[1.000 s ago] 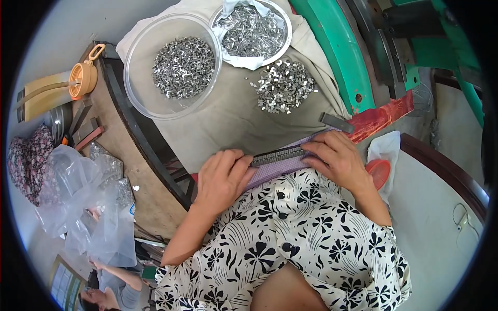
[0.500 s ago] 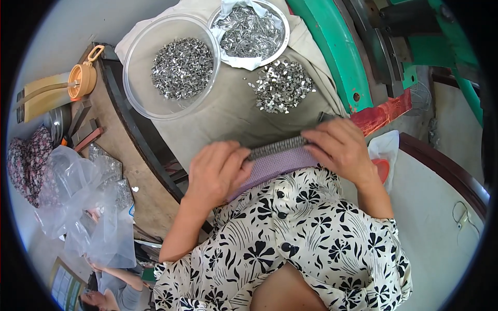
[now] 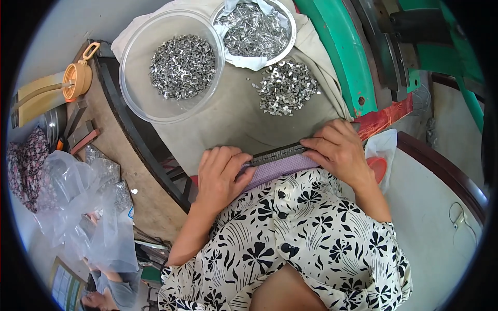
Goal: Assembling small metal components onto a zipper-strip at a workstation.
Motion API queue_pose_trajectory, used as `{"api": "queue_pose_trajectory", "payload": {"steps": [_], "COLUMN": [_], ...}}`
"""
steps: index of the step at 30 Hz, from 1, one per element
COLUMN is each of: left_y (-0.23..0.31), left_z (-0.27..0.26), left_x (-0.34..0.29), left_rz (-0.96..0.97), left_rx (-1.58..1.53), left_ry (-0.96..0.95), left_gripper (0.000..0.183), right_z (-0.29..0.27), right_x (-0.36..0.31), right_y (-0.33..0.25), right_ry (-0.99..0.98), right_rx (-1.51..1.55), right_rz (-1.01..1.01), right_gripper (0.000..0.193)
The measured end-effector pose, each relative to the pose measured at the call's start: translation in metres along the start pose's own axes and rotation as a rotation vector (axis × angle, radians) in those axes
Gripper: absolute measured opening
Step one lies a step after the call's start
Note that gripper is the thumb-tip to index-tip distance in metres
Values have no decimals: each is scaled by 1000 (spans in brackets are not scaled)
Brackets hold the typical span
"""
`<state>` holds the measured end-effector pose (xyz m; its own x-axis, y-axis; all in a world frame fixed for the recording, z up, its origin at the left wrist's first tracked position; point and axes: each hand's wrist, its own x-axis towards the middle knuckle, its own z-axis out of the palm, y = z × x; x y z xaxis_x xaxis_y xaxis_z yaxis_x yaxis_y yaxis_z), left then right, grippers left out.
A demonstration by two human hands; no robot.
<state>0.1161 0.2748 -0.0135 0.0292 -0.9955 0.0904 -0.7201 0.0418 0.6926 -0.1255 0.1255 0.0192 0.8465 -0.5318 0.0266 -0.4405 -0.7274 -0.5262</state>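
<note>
Metal strip (image 3: 277, 153) between left hand (image 3: 220, 173), right hand (image 3: 337, 150)

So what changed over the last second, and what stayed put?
The left hand slid a little left along the dark metal strip, its fingers now curled over the strip's left end. The right hand kept pressing the right end, and the strip tilted slightly. The clear plastic bowl, metal bowl and loose pile of metal pieces did not move.

Packaging only: crumpled clear plastic bags (image 3: 78, 207) heaped at the left edge of the bench; one white plastic bag (image 3: 381, 150) at its right edge, beside the red bar. No labels, signs, screens.
</note>
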Motion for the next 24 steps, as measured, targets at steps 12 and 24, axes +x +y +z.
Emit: {"api": "queue_pose_trajectory", "payload": {"steps": [12, 24], "left_y": [7, 10], "left_z": [2, 5], "left_x": [-6, 1], "left_rz": [33, 248], "left_rx": [-7, 185], "left_ry": [48, -14], "left_gripper": [38, 37], "right_z": [4, 9], "right_x": [-7, 4], "right_y": [-7, -14], "right_ry": [97, 99], "right_rx": [37, -118], "right_rz": [-38, -189], "right_gripper": [33, 28]}}
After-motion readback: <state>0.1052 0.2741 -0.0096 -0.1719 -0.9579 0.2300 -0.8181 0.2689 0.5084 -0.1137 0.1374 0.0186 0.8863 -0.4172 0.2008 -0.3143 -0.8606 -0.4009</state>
